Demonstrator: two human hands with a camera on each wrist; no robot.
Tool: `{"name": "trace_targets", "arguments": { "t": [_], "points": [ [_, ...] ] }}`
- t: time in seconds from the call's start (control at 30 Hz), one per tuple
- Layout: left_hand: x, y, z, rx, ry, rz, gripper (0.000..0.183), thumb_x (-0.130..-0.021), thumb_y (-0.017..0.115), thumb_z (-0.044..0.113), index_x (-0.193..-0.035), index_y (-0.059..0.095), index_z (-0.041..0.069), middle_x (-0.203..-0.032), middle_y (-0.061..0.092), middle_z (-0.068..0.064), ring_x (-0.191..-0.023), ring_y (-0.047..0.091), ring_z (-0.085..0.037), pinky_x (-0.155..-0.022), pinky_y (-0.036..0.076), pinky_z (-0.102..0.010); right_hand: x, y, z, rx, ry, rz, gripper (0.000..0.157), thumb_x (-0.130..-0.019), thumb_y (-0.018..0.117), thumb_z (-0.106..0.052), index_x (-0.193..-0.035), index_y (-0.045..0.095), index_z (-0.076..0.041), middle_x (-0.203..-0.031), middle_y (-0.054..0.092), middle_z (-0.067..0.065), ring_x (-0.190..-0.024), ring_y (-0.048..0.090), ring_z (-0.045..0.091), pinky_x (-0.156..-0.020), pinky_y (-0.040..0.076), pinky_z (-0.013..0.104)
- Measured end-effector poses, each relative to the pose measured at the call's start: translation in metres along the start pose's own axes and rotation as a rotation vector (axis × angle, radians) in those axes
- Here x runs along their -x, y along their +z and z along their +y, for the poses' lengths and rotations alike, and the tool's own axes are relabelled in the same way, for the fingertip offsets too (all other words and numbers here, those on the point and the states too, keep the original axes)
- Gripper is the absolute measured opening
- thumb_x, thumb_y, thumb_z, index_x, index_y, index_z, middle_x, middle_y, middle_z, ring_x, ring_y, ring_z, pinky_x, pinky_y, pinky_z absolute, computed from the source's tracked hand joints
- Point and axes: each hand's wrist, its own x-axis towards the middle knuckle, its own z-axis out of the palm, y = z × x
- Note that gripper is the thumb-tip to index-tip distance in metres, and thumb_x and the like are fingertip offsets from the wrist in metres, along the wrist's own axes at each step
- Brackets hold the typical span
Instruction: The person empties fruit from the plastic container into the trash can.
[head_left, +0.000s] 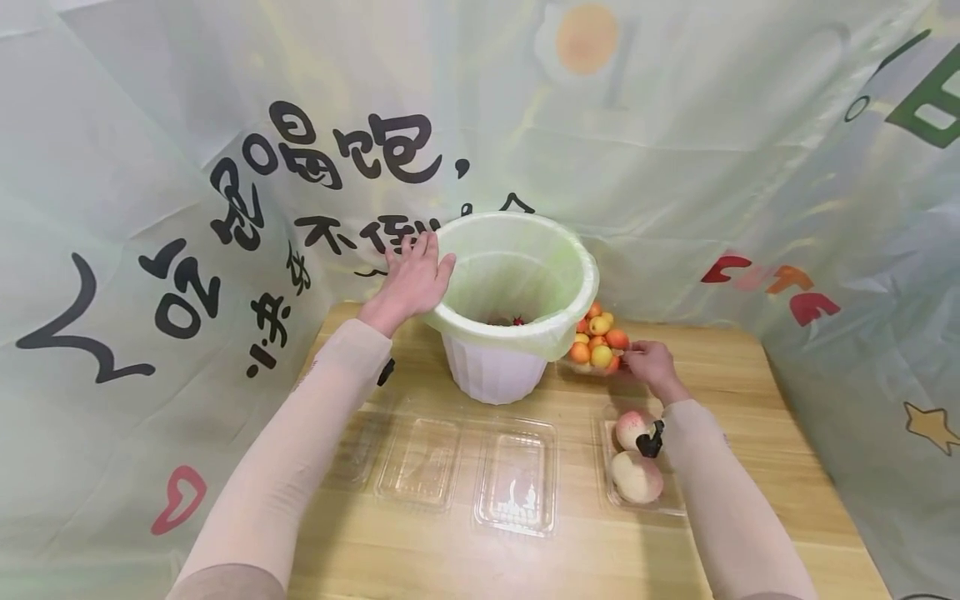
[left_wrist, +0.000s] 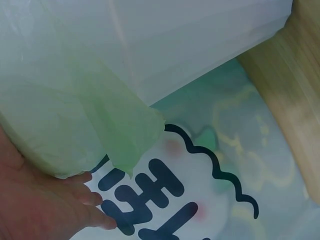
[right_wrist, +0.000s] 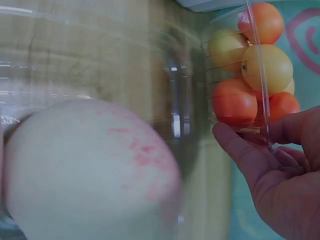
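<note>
A white bin (head_left: 497, 371) lined with a thin pale green bag (head_left: 577, 283) stands at the back of the table. My left hand (head_left: 415, 279) rests on its left rim with the fingers stretched out; the left wrist view shows this hand (left_wrist: 47, 202) against the bag's loose edge. My right hand (head_left: 651, 364) grips the side of a clear plastic box (right_wrist: 266, 107), thumb and fingers about its edge. The box holds several round orange-red and yellow fruits (head_left: 598, 337) and sits right of the bin, partly hidden by it.
Under my right forearm, a clear tray (head_left: 617, 502) holds two peaches (head_left: 636, 477). Clear plastic trays (head_left: 516, 477) lie in a row before the bin on the wooden table (head_left: 585, 550). Something small and dark red shows inside the bin. Printed cloth (head_left: 660, 167) hangs around the table.
</note>
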Motion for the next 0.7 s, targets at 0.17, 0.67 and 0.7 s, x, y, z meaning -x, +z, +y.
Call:
{"name": "trace_targets", "arguments": {
  "t": [0.17,0.67,0.7],
  "points": [
    [-0.001,0.0,-0.001,-0.002,-0.005,-0.007,0.075,-0.113,0.016,0.048,-0.167,0.009,-0.004,-0.176,0.009,-0.023,-0.162,0.002,-0.051,-0.128,-0.001,-0.072,0.003,-0.009,-0.012,-0.16,0.034,-0.045,0.049,-0.104,0.045,-0.006,-0.144,0.045,0.022,-0.122,0.069,0.037,-0.086,0.078,0.014,-0.083,0.065,0.033],
    [0.0,-0.001,0.001,-0.013,0.0,-0.019,0.078,-0.112,0.014,0.051,-0.167,0.007,-0.004,-0.176,0.007,-0.024,-0.162,0.002,-0.051,-0.128,0.0,-0.072,0.024,-0.045,-0.042,-0.156,-0.016,-0.063,0.053,-0.106,0.043,-0.007,-0.147,0.036,0.026,-0.108,0.073,0.026,-0.075,0.075,0.004,-0.077,0.065,0.03],
    [0.0,-0.001,0.0,-0.015,-0.002,-0.021,0.078,-0.112,0.013,0.051,-0.167,0.007,-0.004,-0.176,0.006,-0.024,-0.162,0.002,-0.051,-0.128,0.0,-0.072,0.025,-0.048,-0.045,-0.148,-0.017,-0.067,0.054,-0.106,0.043,-0.008,-0.147,0.034,0.027,-0.111,0.072,0.029,-0.075,0.074,0.004,-0.078,0.065,0.03]
  ]
}}
